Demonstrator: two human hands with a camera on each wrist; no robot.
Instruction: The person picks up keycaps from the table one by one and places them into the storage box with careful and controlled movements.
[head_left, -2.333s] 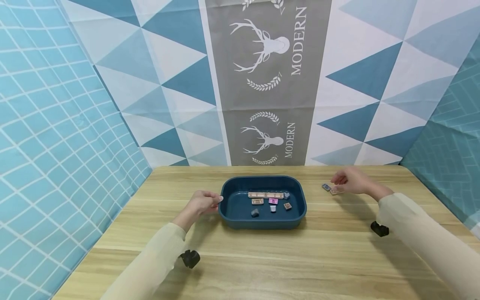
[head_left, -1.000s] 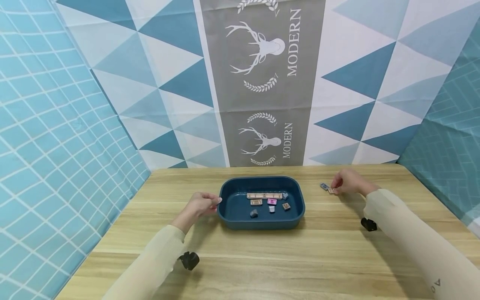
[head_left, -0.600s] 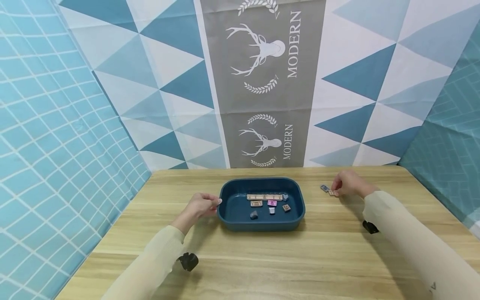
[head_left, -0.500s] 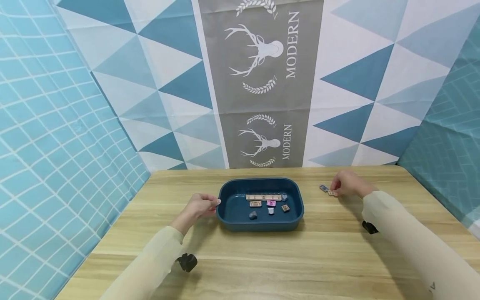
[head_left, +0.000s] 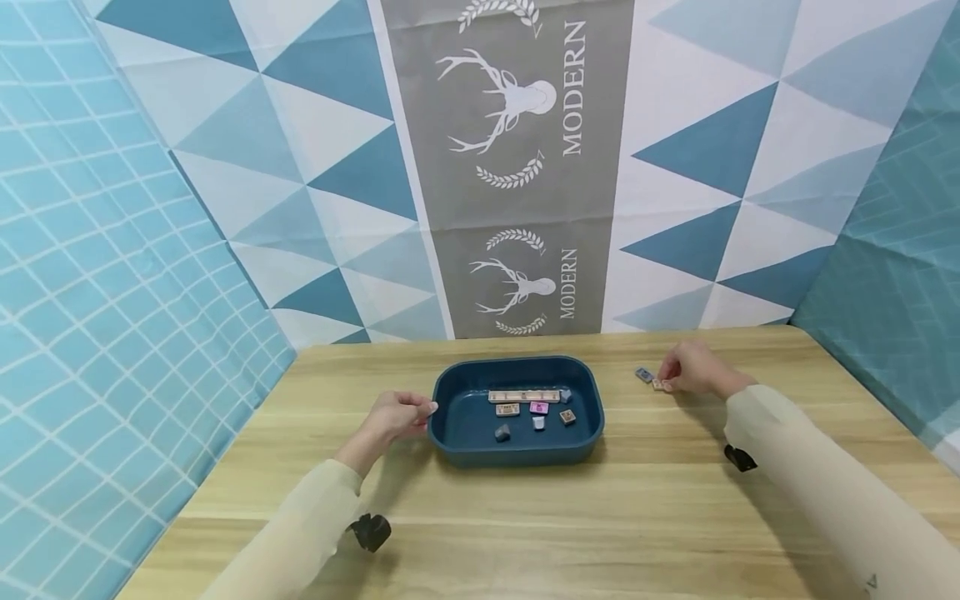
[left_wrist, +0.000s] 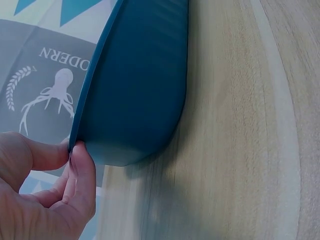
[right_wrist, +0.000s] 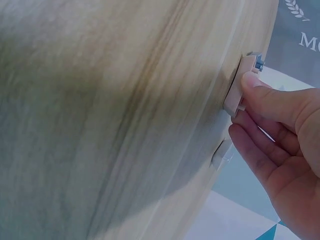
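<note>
My left hand [head_left: 393, 417] pinches the left rim of a dark blue tray [head_left: 517, 457] between thumb and fingers; the left wrist view shows the thumb and index finger [left_wrist: 84, 167] at the rim. Right of the tray, my right hand [head_left: 693, 367] holds a small beige block [head_left: 657, 384] at the table surface. In the right wrist view, the thumb lies on this beige block [right_wrist: 240, 85] with fingertips at its near end. A grey-blue block [head_left: 644, 375] sits just beyond it. A small pale piece [right_wrist: 220, 154] rests on the table nearby, under the right hand.
Inside the tray are a long beige strip [head_left: 523, 397], a beige block [head_left: 507, 410], a pink block [head_left: 539, 407], a white piece [head_left: 538, 423], a brown block [head_left: 567, 417] and grey pieces. Patterned cloth walls border the wooden table [head_left: 487, 533].
My right hand has come down onto the beige block and taken hold of it; it stays nearly still over the last second. My left hand keeps its pinch on the tray rim.
</note>
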